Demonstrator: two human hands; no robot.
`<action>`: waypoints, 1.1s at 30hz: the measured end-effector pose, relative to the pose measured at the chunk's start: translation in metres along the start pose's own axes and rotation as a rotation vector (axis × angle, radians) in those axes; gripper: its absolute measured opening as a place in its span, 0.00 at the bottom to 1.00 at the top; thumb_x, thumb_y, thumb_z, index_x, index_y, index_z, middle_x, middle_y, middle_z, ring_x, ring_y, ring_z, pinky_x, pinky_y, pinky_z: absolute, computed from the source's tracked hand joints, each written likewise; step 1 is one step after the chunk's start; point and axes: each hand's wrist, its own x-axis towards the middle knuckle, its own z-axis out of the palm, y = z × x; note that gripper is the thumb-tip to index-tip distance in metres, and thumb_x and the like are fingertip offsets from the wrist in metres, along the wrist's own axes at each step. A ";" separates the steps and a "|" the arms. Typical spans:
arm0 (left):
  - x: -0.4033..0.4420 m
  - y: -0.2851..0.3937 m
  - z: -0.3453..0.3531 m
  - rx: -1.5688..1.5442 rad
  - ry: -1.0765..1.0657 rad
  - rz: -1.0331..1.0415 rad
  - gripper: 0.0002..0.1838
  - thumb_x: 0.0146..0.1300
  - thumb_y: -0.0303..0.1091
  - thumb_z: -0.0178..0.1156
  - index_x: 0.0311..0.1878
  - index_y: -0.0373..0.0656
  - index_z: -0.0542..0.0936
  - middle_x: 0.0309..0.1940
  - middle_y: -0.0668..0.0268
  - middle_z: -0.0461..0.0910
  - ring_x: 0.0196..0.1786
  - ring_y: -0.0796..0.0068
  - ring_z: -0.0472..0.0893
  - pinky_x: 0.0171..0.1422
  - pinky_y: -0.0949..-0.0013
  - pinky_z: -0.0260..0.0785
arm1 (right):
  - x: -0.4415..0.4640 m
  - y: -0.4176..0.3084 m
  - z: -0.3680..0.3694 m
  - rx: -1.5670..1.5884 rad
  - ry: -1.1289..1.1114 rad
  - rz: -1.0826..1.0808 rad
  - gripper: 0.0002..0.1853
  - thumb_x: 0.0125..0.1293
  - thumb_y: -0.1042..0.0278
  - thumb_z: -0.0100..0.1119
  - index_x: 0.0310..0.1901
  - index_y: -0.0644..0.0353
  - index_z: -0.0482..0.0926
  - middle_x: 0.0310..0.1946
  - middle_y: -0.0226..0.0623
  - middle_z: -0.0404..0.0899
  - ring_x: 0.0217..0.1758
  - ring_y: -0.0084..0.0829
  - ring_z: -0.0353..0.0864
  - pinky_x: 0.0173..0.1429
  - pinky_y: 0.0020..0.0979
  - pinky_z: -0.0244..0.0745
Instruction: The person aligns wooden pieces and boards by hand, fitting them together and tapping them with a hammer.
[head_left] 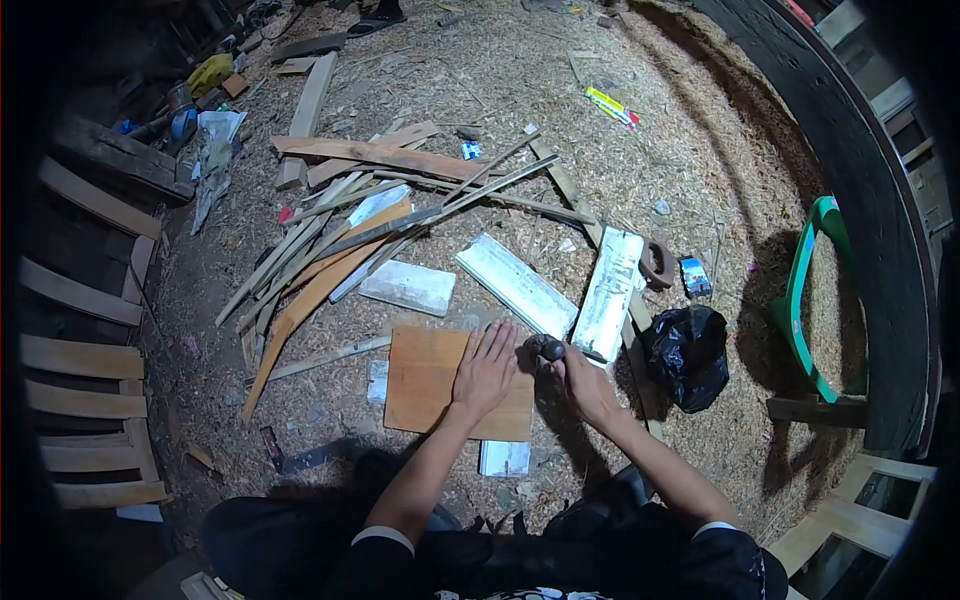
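My left hand (485, 365) lies flat on a square brown wooden board (425, 385), fingers together and stretched out. My right hand (590, 392) is closed around a dark tool with a rounded end (547, 347), just off the board's right edge; its exact kind is not clear. White-painted wood pieces stick out from under the board, one at the near edge (505, 458) and one at the left (377, 382). Beyond my right hand lies a white-painted plank (610, 290), and another white plank (515, 285) slants toward it.
Long wood strips (370, 225) are heaped at the far left. A brown handle with a hole (657, 263), a small blue packet (695, 277) and a black plastic bag (687, 360) lie right. A green plastic chair (803, 290) stands beyond them. Wood shavings cover the ground.
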 end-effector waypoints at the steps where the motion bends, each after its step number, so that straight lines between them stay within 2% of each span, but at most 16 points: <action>1: -0.001 0.001 0.001 -0.003 -0.007 -0.001 0.32 0.80 0.45 0.41 0.82 0.43 0.58 0.84 0.62 0.56 0.85 0.65 0.54 0.89 0.52 0.36 | 0.000 -0.003 -0.002 0.003 -0.005 0.005 0.18 0.80 0.59 0.51 0.61 0.64 0.68 0.49 0.60 0.79 0.44 0.66 0.82 0.46 0.57 0.78; 4: 0.000 0.001 0.002 -0.010 0.021 0.004 0.31 0.80 0.44 0.43 0.81 0.41 0.61 0.82 0.61 0.58 0.85 0.65 0.54 0.89 0.52 0.37 | 0.009 -0.009 -0.012 -0.009 -0.102 0.100 0.20 0.80 0.58 0.51 0.62 0.65 0.67 0.49 0.64 0.80 0.48 0.67 0.82 0.47 0.58 0.77; 7: 0.001 0.002 0.000 0.069 -0.052 -0.020 0.32 0.81 0.47 0.39 0.83 0.45 0.58 0.84 0.65 0.54 0.86 0.67 0.51 0.89 0.52 0.33 | 0.015 -0.006 -0.012 0.018 -0.072 0.124 0.21 0.80 0.56 0.52 0.61 0.65 0.67 0.48 0.66 0.81 0.47 0.68 0.81 0.48 0.59 0.77; 9: 0.000 0.002 -0.001 0.038 -0.055 -0.021 0.32 0.81 0.46 0.39 0.83 0.45 0.58 0.84 0.65 0.55 0.86 0.67 0.51 0.89 0.52 0.32 | 0.018 -0.005 -0.011 -0.020 -0.097 0.179 0.21 0.79 0.55 0.53 0.59 0.66 0.67 0.46 0.65 0.81 0.44 0.68 0.82 0.46 0.60 0.77; 13: 0.000 0.003 0.001 0.007 -0.053 -0.025 0.32 0.80 0.46 0.39 0.82 0.45 0.58 0.84 0.65 0.55 0.85 0.67 0.51 0.89 0.52 0.33 | 0.018 0.001 -0.008 -0.074 -0.105 0.156 0.21 0.79 0.53 0.53 0.57 0.66 0.69 0.44 0.63 0.82 0.42 0.67 0.82 0.45 0.59 0.77; 19: 0.001 0.004 0.003 0.057 -0.025 -0.035 0.32 0.80 0.46 0.40 0.82 0.45 0.59 0.82 0.65 0.58 0.83 0.66 0.56 0.88 0.52 0.35 | 0.010 0.003 0.000 -0.178 -0.066 0.155 0.24 0.79 0.52 0.54 0.62 0.67 0.70 0.47 0.60 0.82 0.43 0.65 0.83 0.46 0.58 0.78; 21: 0.002 0.005 0.001 0.043 -0.016 -0.042 0.31 0.79 0.46 0.41 0.82 0.45 0.59 0.81 0.65 0.61 0.82 0.66 0.58 0.88 0.52 0.36 | 0.010 0.002 -0.002 -0.103 -0.016 0.064 0.26 0.79 0.52 0.54 0.66 0.66 0.69 0.47 0.58 0.82 0.43 0.63 0.84 0.45 0.56 0.79; 25: 0.001 0.005 -0.005 0.045 -0.030 -0.034 0.31 0.79 0.46 0.42 0.81 0.44 0.60 0.80 0.64 0.62 0.81 0.65 0.59 0.88 0.51 0.37 | 0.011 -0.015 -0.016 -0.160 0.033 -0.016 0.26 0.77 0.55 0.56 0.68 0.64 0.69 0.47 0.57 0.83 0.41 0.60 0.85 0.44 0.53 0.80; 27: 0.000 0.004 -0.003 0.090 -0.040 -0.018 0.31 0.78 0.46 0.43 0.80 0.45 0.62 0.80 0.64 0.62 0.81 0.64 0.59 0.88 0.51 0.37 | 0.010 -0.031 -0.031 -0.099 0.133 -0.025 0.26 0.75 0.61 0.58 0.70 0.63 0.70 0.47 0.55 0.83 0.39 0.58 0.85 0.41 0.48 0.81; 28: 0.001 0.005 -0.002 0.085 -0.041 -0.020 0.31 0.78 0.46 0.43 0.80 0.45 0.62 0.80 0.64 0.62 0.81 0.64 0.59 0.88 0.51 0.37 | 0.010 -0.036 -0.035 -0.103 0.213 -0.072 0.26 0.72 0.68 0.61 0.69 0.63 0.71 0.46 0.53 0.84 0.37 0.55 0.86 0.39 0.46 0.81; 29: 0.002 0.004 0.000 0.091 -0.039 -0.018 0.31 0.78 0.46 0.43 0.80 0.44 0.62 0.80 0.64 0.62 0.82 0.64 0.59 0.88 0.51 0.37 | 0.010 -0.035 -0.034 -0.105 0.212 -0.069 0.26 0.72 0.68 0.61 0.69 0.63 0.71 0.46 0.53 0.84 0.37 0.55 0.86 0.39 0.46 0.81; 31: 0.002 0.003 0.003 0.097 -0.036 -0.016 0.32 0.78 0.47 0.43 0.80 0.44 0.62 0.80 0.64 0.62 0.82 0.65 0.58 0.88 0.51 0.37 | 0.009 -0.026 -0.026 -0.017 0.435 -0.267 0.26 0.70 0.71 0.61 0.69 0.65 0.71 0.45 0.52 0.84 0.36 0.52 0.87 0.39 0.45 0.81; 32: 0.002 0.002 0.003 0.068 -0.038 -0.023 0.32 0.78 0.47 0.43 0.80 0.44 0.62 0.80 0.64 0.62 0.82 0.65 0.58 0.88 0.51 0.37 | 0.008 -0.009 -0.013 -0.086 0.449 -0.343 0.27 0.67 0.74 0.63 0.68 0.66 0.72 0.45 0.52 0.85 0.36 0.50 0.87 0.38 0.45 0.82; 33: 0.002 0.003 0.004 0.035 -0.037 -0.029 0.32 0.78 0.46 0.42 0.80 0.43 0.62 0.80 0.65 0.61 0.83 0.65 0.57 0.88 0.51 0.36 | 0.000 0.014 0.004 -0.119 0.288 -0.279 0.26 0.71 0.68 0.62 0.68 0.65 0.71 0.46 0.53 0.84 0.38 0.54 0.87 0.40 0.48 0.81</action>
